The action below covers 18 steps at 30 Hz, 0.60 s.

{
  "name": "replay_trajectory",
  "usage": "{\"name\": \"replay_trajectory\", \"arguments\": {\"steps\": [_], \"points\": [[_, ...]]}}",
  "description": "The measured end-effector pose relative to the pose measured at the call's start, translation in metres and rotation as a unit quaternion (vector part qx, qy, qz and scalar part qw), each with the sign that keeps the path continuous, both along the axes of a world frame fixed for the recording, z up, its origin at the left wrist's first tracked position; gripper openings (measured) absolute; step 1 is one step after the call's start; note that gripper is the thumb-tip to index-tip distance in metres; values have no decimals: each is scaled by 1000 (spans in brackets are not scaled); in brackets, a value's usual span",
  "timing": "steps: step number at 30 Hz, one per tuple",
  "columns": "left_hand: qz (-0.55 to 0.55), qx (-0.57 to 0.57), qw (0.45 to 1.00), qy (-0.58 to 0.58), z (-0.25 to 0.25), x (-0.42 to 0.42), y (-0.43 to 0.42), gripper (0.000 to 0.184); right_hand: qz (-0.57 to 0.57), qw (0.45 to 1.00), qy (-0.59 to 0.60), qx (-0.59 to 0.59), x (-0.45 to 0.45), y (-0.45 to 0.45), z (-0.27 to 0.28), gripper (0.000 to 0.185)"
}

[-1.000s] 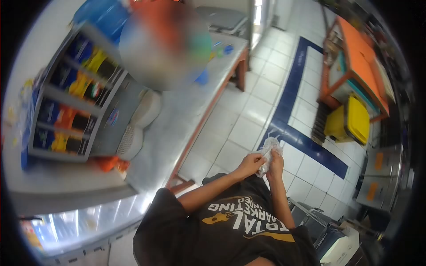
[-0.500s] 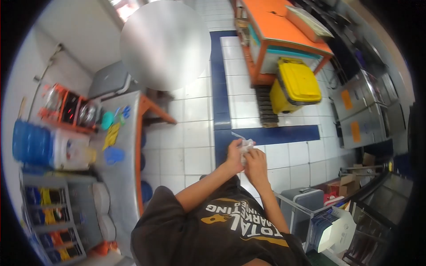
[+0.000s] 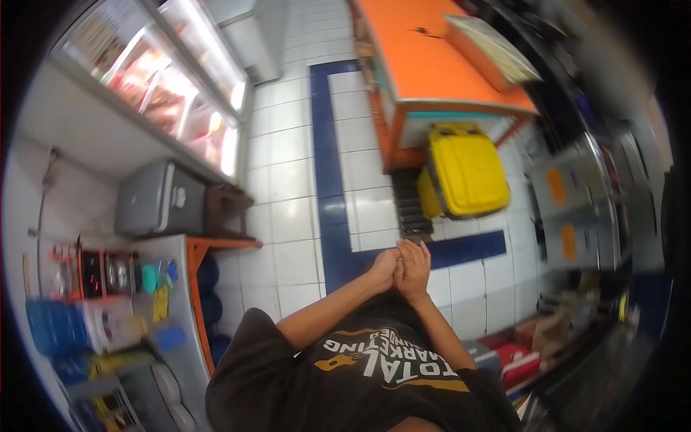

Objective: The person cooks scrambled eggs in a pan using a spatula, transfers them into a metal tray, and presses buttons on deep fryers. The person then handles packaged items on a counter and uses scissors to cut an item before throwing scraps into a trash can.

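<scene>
My left hand (image 3: 384,269) and my right hand (image 3: 414,268) meet in front of my dark printed T-shirt (image 3: 374,360). The left fingers are curled against the right palm. Bent over at the top, the right fingers press close to the left hand. Whatever lies between the two hands is hidden by the fingers. Below them show the white floor tiles and a blue tile band (image 3: 332,237).
A yellow lidded bin (image 3: 468,173) stands under the orange table (image 3: 439,65) ahead on the right. At left are a lit display fridge (image 3: 162,90), a grey cooler box (image 3: 160,199) and a metal-topped table (image 3: 180,302). A red case (image 3: 517,363) sits at lower right.
The crumpled white, see-through thing that showed between my hands is hidden now. My hands have drawn closer together. My view has shifted, bringing the lit fridge into sight at left.
</scene>
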State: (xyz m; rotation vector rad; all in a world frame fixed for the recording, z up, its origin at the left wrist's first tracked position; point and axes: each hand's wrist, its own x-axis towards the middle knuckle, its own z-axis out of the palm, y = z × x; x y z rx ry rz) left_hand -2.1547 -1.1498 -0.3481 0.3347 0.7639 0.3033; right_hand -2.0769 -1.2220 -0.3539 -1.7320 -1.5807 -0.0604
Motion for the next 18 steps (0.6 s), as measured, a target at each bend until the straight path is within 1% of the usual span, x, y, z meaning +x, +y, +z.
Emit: {"name": "replay_trajectory", "arguments": {"steps": [1, 2, 3, 5, 6, 7, 8, 9, 10, 11, 12, 13, 14, 15, 16, 17, 18], "points": [[33, -10, 999, 9, -10, -1, 8, 27, -7, 1000, 16, 6, 0, 16, 1, 35], [-18, 31, 998, -57, -57, -16, 20, 26, -7, 999, 30, 6, -1, 24, -1, 28], [34, 27, 998, -50, -57, -25, 25, 26, 44, 998, 36, -2, -2, 35, -4, 28], [45, 54, 981, -183, -39, -55, 41, 25, 98, 990, 98, -25, -12, 67, -4, 17], [101, 69, 978, -172, -21, -71, 44, 25, 129, 983, 124, -31, -20, 85, -2, 12], [122, 70, 988, -58, 4, -84, 49, 27, 179, 975, 130, -27, -28, 103, -2, 12], [135, 61, 988, 51, 26, -91, 57, 32, 216, 963, 136, -91, -32, 121, -5, 13], [142, 43, 977, 154, 35, -98, 65, 39, 244, 948, 132, -155, -35, 139, -9, 15], [154, 96, 971, 155, 17, -114, 70, 43, 271, 948, 113, -125, -40, 157, -23, 22], [193, 137, 952, 194, -5, -135, 78, 38, 294, 942, 106, -124, -45, 172, -31, 22], [229, 174, 929, 234, -27, -158, 86, 32, 311, 917, 170, -184, -50, 184, -38, 24], [317, 166, 902, 240, -43, -189, 94, 29, 322, 884, 230, -248, -57, 194, -45, 27], [379, 192, 859, 285, -62, -224, 108, 23, 335, 870, 237, -275, -67, 205, -51, 31], [416, 225, 790, 390, -59, -262, 120, 18, 353, 865, 225, -278, -77, 215, -55, 31], [455, 231, 731, 453, -62, -302, 131, 18, 379, 856, 205, -286, -89, 225, -59, 31], [489, 248, 637, 542, -81, -344, 144, 16, 402, 848, 186, -291, -101, 235, -62, 30], [477, 279, 551, 625, -76, -383, 152, 15, 412, 840, 185, -302, -115, 244, -66, 30]]}}
